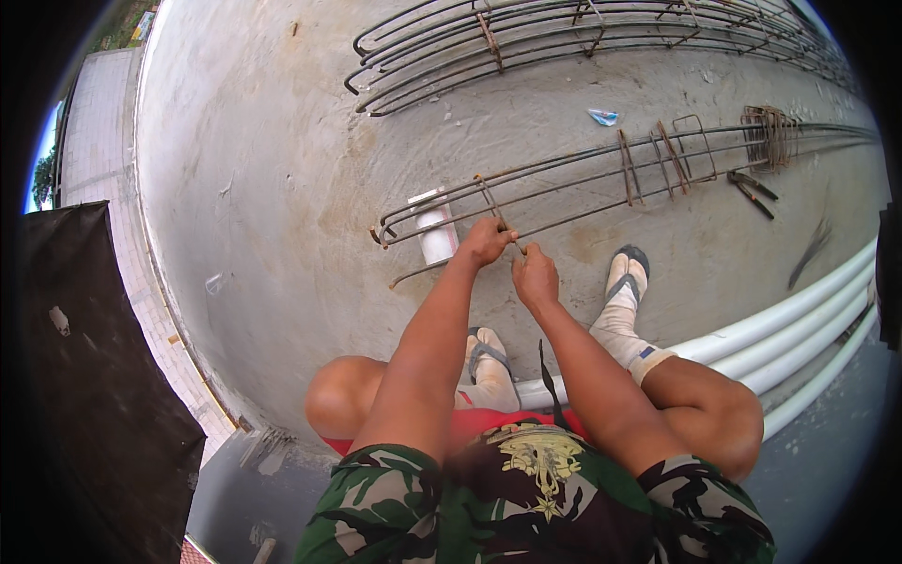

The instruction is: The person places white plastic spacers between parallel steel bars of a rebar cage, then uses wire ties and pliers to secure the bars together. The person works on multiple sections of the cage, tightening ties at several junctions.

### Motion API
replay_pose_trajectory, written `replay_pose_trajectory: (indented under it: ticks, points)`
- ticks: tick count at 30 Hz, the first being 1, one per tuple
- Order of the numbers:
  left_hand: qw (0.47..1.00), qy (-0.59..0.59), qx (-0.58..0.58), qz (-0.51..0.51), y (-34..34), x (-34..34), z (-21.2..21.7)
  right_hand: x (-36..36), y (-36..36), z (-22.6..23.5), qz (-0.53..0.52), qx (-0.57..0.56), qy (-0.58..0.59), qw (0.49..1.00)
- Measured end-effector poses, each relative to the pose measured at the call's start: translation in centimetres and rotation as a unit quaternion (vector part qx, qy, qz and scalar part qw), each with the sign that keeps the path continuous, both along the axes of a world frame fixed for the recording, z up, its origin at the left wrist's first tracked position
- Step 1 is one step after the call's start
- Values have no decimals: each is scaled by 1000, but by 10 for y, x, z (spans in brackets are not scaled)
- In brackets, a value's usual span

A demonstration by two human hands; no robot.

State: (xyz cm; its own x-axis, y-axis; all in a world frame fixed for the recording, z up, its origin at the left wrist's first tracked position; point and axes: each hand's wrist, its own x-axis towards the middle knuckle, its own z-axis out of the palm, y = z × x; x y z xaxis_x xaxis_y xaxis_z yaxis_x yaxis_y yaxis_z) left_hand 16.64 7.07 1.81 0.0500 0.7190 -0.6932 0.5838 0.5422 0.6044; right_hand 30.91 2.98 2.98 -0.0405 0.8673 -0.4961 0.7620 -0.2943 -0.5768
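Long steel rebars [564,179] lie in front of me, their left ends bent into hooks. A thin stirrup [487,195] crosses them near those ends. My left hand [487,242] is closed on the stirrup's near side, beside the rebar. Close by on the right, my right hand [536,275] is also closed, its fingertips pinching the stirrup's near corner. Any small wire in the fingers is too fine to make out. A white block-like support [436,230] sits under the hooked ends.
Further right, loose stirrups [665,158] and a stirrup bundle [770,136] hang on the bars. Pincers [752,193] and dark tie wires [810,254] lie on the concrete. A finished rebar cage [489,47] is beyond. White pipes [799,329] run beside my legs.
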Motion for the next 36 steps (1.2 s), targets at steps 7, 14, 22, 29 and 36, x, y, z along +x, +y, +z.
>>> replay_pose_trajectory:
  ticks: [7, 14, 22, 29, 36]
  points:
    - [1000, 9, 15, -14, -2, -3, -5, 3, 23, 5, 175, 52, -43, 982]
    - [999, -22, -20, 13, 0, -2, -6, 29, 51, -17, -241, -469, 325, 785]
    - [999, -22, -24, 20, -1, -5, -14, 26, 17, -1, 65, 71, 168, 981]
    - [999, -30, -23, 14, -3, -7, -13, 16, 19, -5, 141, 188, 114, 965]
    - [923, 189, 187, 279, -58, 22, 41, 15, 25, -40, -30, -28, 158, 987]
